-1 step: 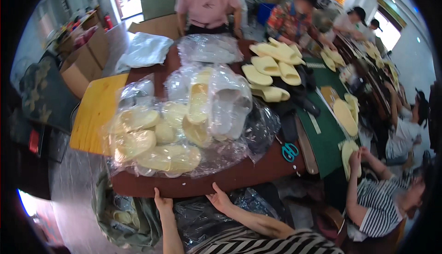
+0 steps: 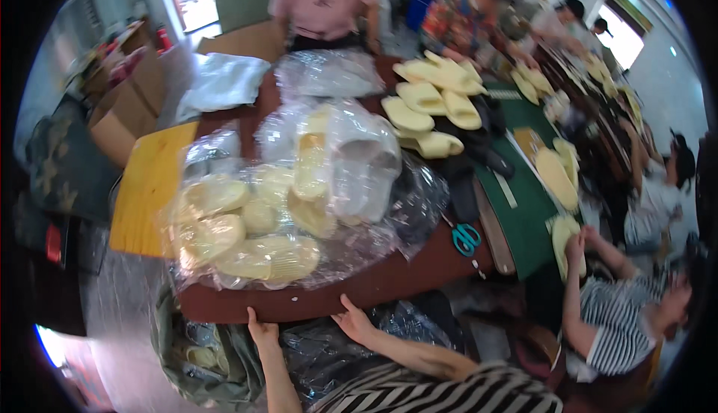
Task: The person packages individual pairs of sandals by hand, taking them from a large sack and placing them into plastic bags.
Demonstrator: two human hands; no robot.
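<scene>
My left hand (image 2: 263, 331) holds the near edge of a dark red-brown table (image 2: 389, 277), thumb up against the rim. A short way to the right, my right hand (image 2: 354, 323) grips the same edge with its thumb on top. The fingers of both hands are largely hidden under the edge. Just beyond them lies a pile of pale yellow slippers (image 2: 268, 258) in clear plastic bags, with bagged white slippers (image 2: 363, 160) on top and bagged black ones (image 2: 420, 196) at its right.
Teal scissors (image 2: 465, 239) lie near the right edge. Unbagged yellow slippers (image 2: 422, 99) are heaped at the far right, beside a green mat (image 2: 516, 226). A yellow board (image 2: 149, 196) adjoins the left side. An open green sack (image 2: 168, 331) stands below. Co-workers sit or stand around.
The whole view has shifted slightly, so the far things appear a little further left and higher. Both my hands stay at the table edge.
</scene>
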